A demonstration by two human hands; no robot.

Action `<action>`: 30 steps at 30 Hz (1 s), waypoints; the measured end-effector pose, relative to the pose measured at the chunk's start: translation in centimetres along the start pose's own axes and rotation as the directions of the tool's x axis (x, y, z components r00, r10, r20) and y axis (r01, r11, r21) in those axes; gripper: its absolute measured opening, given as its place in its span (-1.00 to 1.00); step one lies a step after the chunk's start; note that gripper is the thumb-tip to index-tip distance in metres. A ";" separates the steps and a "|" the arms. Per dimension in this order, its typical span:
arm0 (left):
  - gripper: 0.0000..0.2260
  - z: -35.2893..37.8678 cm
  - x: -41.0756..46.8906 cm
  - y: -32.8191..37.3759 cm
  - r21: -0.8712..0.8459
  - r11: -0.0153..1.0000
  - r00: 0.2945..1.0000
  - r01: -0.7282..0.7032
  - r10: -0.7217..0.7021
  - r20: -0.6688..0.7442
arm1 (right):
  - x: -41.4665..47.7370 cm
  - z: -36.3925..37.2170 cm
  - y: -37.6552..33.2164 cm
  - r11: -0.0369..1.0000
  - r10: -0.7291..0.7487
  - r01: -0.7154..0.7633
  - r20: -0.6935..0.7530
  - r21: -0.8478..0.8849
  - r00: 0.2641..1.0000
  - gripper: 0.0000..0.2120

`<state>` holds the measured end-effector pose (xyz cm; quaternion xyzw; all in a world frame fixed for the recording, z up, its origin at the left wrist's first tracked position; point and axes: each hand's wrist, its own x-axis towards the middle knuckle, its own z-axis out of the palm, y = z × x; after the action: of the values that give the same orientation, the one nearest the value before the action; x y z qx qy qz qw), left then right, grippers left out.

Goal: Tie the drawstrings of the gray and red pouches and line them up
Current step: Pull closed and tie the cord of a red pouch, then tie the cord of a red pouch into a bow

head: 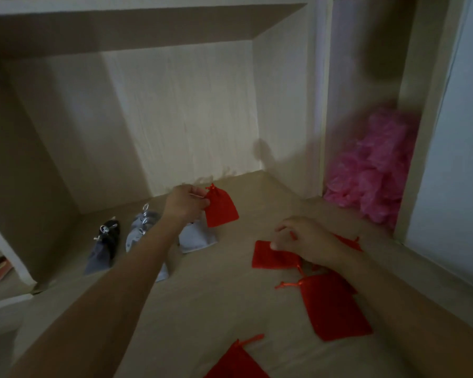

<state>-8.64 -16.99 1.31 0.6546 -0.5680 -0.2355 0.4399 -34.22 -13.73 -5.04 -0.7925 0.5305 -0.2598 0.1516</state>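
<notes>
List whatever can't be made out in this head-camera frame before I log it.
Light gray pouch: head view, top hidden behind the left hand, which grips the upper red pouch; knot not visible.
Right hand: head view, grip unclear; it covers the red pouches beneath.
Bottom red pouch: head view, cut off by the lower edge.
Pink heap: head view, motion-blurred; material unclear.
</notes>
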 end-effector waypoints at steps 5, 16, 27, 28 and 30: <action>-0.78 2.5 4.8 -0.2 0.092 0.995 0.999 0.049 -0.050 0.004 | 0.5 2.1 1.3 0.992 -0.099 0.100 0.015 -0.075 0.995 -0.55; -0.77 6.7 5.7 -0.4 0.517 0.848 0.993 -0.120 0.113 0.045 | 1.0 3.2 2.0 0.987 -0.151 0.152 0.017 -0.052 0.988 -0.58; -0.51 9.5 4.5 -4.7 0.772 0.576 0.937 -0.270 -0.026 0.347 | 0.9 2.6 0.5 0.914 0.040 -0.059 -0.055 -0.402 0.998 -0.42; -0.53 9.1 4.6 -4.6 0.780 0.554 0.936 -0.292 -0.002 0.352 | 0.9 2.6 0.6 0.919 0.059 -0.075 -0.053 -0.387 0.997 -0.46; -0.58 8.6 4.8 -4.2 0.803 0.508 0.935 -0.312 0.017 0.353 | 1.0 2.7 0.7 0.931 0.090 -0.103 -0.051 -0.349 0.995 -0.60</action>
<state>-12.13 -24.30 -5.66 0.6833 -0.7299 0.0182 -0.0059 -32.91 -15.05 -7.37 -0.7753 0.6091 -0.1666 0.0110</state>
